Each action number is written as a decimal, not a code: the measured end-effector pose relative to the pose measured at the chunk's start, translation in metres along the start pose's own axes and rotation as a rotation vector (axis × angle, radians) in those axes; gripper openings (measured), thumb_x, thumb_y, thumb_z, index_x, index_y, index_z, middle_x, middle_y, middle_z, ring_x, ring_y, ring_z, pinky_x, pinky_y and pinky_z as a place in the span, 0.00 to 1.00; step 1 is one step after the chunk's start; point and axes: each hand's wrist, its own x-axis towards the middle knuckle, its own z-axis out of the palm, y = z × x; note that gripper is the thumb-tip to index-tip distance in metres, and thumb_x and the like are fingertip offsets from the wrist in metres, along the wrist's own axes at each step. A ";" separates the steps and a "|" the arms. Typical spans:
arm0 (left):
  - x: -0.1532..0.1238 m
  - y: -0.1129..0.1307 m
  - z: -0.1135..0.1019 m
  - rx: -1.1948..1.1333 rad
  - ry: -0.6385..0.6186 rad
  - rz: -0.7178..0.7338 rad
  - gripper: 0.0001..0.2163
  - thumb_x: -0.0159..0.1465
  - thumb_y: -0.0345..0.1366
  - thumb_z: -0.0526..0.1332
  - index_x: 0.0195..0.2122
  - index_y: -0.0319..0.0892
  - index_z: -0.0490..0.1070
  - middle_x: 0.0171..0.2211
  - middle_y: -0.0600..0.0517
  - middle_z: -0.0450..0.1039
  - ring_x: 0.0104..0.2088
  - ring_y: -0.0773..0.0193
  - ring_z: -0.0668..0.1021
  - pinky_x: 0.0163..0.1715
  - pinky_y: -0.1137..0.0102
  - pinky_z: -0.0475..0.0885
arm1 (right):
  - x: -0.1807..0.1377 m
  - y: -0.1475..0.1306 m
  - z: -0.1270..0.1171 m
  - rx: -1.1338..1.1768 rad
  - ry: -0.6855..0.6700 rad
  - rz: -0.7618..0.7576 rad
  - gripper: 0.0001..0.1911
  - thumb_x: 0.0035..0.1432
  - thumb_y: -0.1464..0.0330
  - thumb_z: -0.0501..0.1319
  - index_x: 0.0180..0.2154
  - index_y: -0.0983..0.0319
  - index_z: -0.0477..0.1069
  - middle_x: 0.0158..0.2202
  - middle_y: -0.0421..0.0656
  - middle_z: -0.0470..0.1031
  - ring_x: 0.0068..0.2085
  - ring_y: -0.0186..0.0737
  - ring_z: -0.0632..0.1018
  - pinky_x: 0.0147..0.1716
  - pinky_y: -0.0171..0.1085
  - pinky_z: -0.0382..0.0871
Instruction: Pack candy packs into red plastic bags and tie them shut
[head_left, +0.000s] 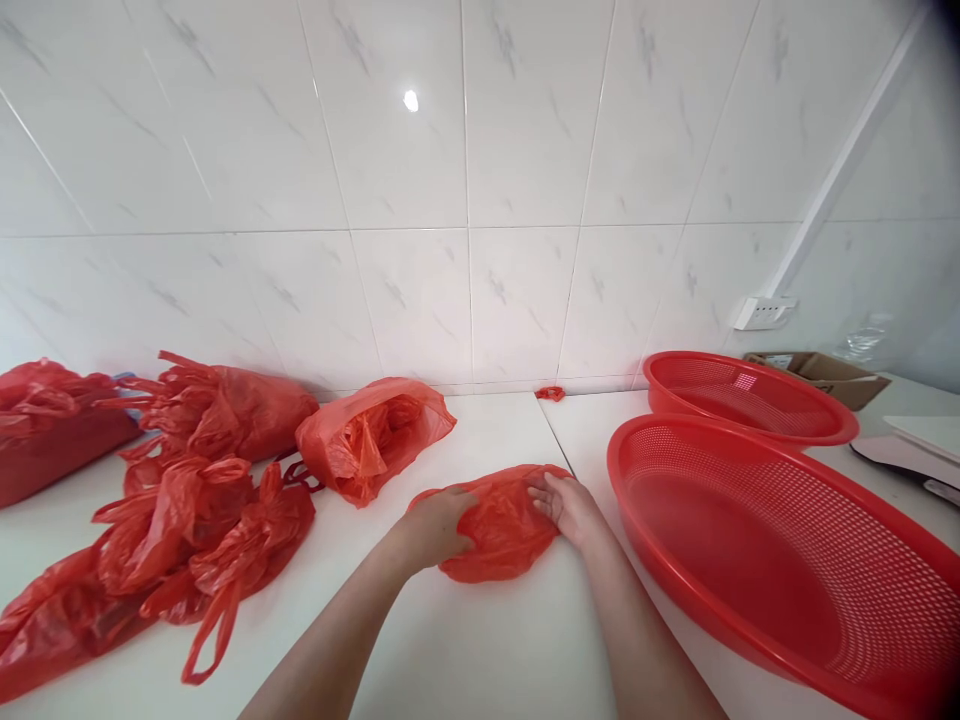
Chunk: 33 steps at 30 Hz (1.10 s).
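Note:
A crumpled red plastic bag (504, 530) lies on the white counter (480, 640) in front of me. My left hand (437, 525) grips its left side, fingers curled into the plastic. My right hand (568, 506) rests on its right edge, fingers bent on the bag. Another red bag (373, 433), open and stuffed with more bags, lies behind and to the left.
A heap of several red bags (202, 500) covers the left of the counter. Two red perforated baskets (757, 560) (739, 393) stand on the right, a cardboard box (821, 371) and a white scale (911, 450) behind them. A tiled wall (465, 200) backs the counter.

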 end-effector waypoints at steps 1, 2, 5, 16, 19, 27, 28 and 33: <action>0.000 0.007 0.000 0.002 0.034 0.027 0.17 0.51 0.32 0.61 0.42 0.52 0.74 0.41 0.52 0.75 0.35 0.60 0.78 0.26 0.72 0.69 | 0.001 0.001 0.002 -0.104 0.039 -0.029 0.13 0.53 0.59 0.57 0.32 0.62 0.70 0.32 0.49 0.78 0.31 0.43 0.79 0.28 0.39 0.72; 0.001 0.014 0.001 0.008 0.072 0.063 0.17 0.54 0.32 0.59 0.46 0.52 0.72 0.44 0.51 0.74 0.38 0.60 0.77 0.30 0.71 0.70 | 0.001 0.002 0.004 -0.184 0.081 -0.058 0.14 0.53 0.58 0.57 0.34 0.62 0.71 0.31 0.48 0.77 0.29 0.43 0.78 0.27 0.39 0.70; 0.003 0.027 0.011 0.026 0.093 0.195 0.18 0.58 0.32 0.57 0.50 0.55 0.70 0.49 0.52 0.72 0.47 0.58 0.74 0.42 0.66 0.70 | -0.003 0.001 0.011 -0.385 0.174 -0.181 0.17 0.49 0.58 0.61 0.39 0.60 0.71 0.32 0.45 0.77 0.32 0.44 0.77 0.31 0.40 0.67; 0.001 -0.005 0.011 -0.011 -0.077 0.072 0.11 0.48 0.27 0.61 0.31 0.47 0.77 0.37 0.48 0.75 0.38 0.54 0.78 0.30 0.67 0.71 | -0.009 -0.011 0.001 -0.860 0.154 -0.216 0.08 0.50 0.65 0.55 0.27 0.56 0.73 0.25 0.38 0.76 0.27 0.39 0.74 0.26 0.36 0.60; -0.004 0.000 0.009 -0.048 0.022 0.124 0.12 0.55 0.30 0.58 0.39 0.48 0.75 0.48 0.48 0.72 0.44 0.56 0.76 0.36 0.65 0.72 | -0.011 -0.012 0.004 -0.920 0.182 -0.237 0.13 0.55 0.62 0.53 0.30 0.57 0.75 0.29 0.41 0.78 0.31 0.42 0.76 0.29 0.38 0.62; -0.025 -0.012 0.032 0.154 0.646 0.007 0.10 0.62 0.32 0.56 0.43 0.47 0.71 0.59 0.44 0.60 0.61 0.48 0.59 0.56 0.50 0.59 | -0.032 -0.019 0.031 -1.087 0.278 -0.388 0.13 0.59 0.64 0.51 0.38 0.58 0.73 0.36 0.46 0.77 0.36 0.45 0.76 0.30 0.40 0.64; -0.026 -0.015 0.033 0.106 0.676 -0.056 0.09 0.61 0.34 0.57 0.43 0.46 0.71 0.59 0.44 0.58 0.61 0.47 0.59 0.56 0.50 0.60 | -0.035 -0.019 0.036 -1.084 0.263 -0.419 0.13 0.60 0.64 0.51 0.38 0.58 0.73 0.36 0.46 0.77 0.36 0.45 0.75 0.31 0.40 0.65; -0.022 -0.036 0.042 -0.305 0.621 -0.273 0.12 0.60 0.40 0.58 0.44 0.46 0.68 0.55 0.45 0.62 0.55 0.53 0.68 0.49 0.57 0.69 | -0.044 -0.012 0.056 -1.073 -0.028 -0.575 0.13 0.57 0.61 0.59 0.42 0.58 0.73 0.40 0.44 0.74 0.42 0.44 0.73 0.41 0.41 0.66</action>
